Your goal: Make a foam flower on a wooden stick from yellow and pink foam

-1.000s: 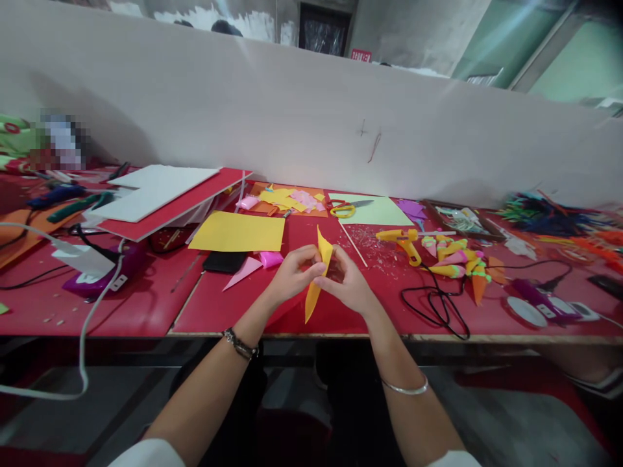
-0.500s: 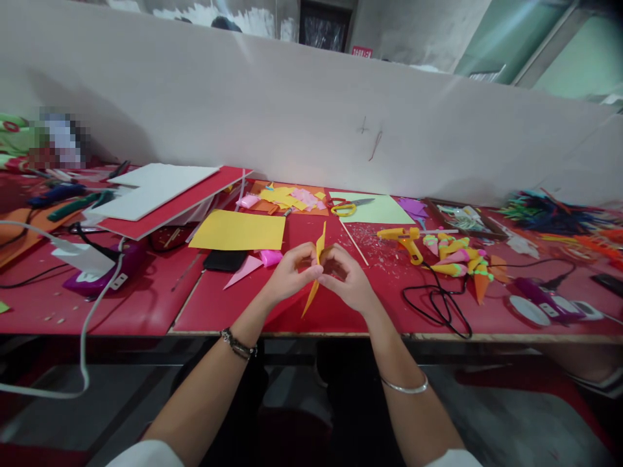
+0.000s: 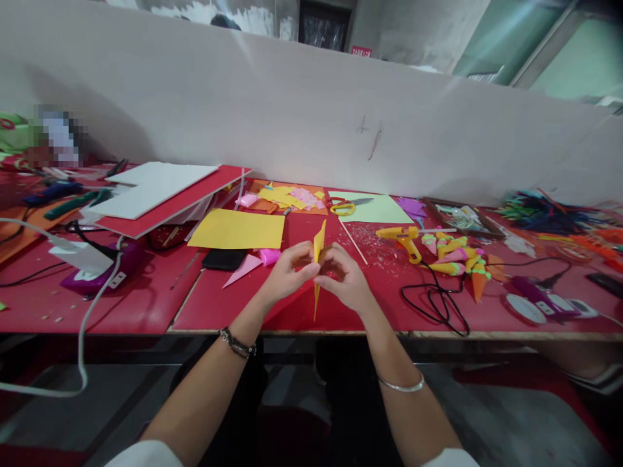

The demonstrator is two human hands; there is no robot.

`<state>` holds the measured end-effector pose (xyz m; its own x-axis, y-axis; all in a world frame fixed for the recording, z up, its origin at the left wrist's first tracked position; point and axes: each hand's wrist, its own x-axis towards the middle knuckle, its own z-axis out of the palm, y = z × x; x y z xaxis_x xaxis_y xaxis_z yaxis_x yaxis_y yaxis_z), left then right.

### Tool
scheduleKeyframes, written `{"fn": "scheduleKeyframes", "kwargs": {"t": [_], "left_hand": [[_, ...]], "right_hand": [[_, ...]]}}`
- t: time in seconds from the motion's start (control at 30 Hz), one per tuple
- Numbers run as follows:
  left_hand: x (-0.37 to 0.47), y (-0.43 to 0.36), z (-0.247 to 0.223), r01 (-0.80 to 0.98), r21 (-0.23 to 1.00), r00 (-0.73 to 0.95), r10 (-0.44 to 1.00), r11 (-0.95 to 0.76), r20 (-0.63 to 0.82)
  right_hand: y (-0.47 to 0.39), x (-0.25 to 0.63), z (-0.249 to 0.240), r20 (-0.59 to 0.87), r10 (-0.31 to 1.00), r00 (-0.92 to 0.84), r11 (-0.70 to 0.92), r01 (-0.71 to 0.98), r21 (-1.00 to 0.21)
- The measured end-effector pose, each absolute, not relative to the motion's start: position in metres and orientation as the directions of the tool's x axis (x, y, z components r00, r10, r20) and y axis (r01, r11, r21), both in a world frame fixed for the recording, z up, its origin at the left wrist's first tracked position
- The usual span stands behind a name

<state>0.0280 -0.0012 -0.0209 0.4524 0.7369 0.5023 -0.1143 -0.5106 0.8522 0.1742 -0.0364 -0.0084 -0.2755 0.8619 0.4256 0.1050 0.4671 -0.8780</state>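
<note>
A narrow pointed piece of yellow paper [image 3: 318, 243] stands nearly upright, edge-on to me, pinched between both hands above the red table [image 3: 146, 305]. My left hand [image 3: 287, 272] grips it from the left and my right hand [image 3: 343, 275] from the right, fingertips meeting at its middle. Its lower tip points down toward the table's front edge. A pink paper triangle [image 3: 243, 269] and a small pink piece [image 3: 270, 257] lie just left of my left hand.
A yellow sheet [image 3: 238, 230] lies behind the hands, yellow scissors [image 3: 345, 208] on a pale green sheet [image 3: 377, 211] farther back. A yellow glue gun [image 3: 402, 239], its black cord [image 3: 438, 301] and several paper cones [image 3: 457, 259] sit right. White and red boards [image 3: 160, 191] are stacked left.
The yellow piece has turned from showing its broad face to standing edge-on and more upright. Both hands stayed in place, fingers working around its middle.
</note>
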Motion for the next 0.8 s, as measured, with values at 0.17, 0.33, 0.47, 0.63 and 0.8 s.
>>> {"fn": "scheduleKeyframes", "kwargs": {"t": [0.17,0.33,0.47,0.63,0.8], "left_hand": [[0.0253,-0.0015,-0.0203,-0.033,0.816,0.424,0.731,-0.578,0.535],[0.0228,-0.0002,-0.0199,-0.008,0.797,0.435,0.716,-0.603,0.546],[0.0213,0.0007,-0.0184,0.009,0.763,0.457,0.681,-0.647,0.572],[0.0207,0.0000,-0.0163,0.044,0.750,0.474,0.674,-0.660,0.566],[0.0203,-0.0015,-0.0161,0.045,0.747,0.470,0.674,-0.663,0.570]], "right_hand": [[-0.0358,0.1710,-0.0107,0.443,0.858,-0.261,0.471,0.056,-0.880],[-0.0351,0.1685,-0.0111,0.435,0.865,-0.249,0.466,0.082,-0.881],[-0.0359,0.1682,-0.0102,0.426,0.867,-0.257,0.463,0.099,-0.881],[-0.0367,0.1679,-0.0077,0.437,0.859,-0.265,0.478,0.114,-0.871],[-0.0365,0.1695,-0.0081,0.446,0.850,-0.279,0.489,0.104,-0.866]]}}
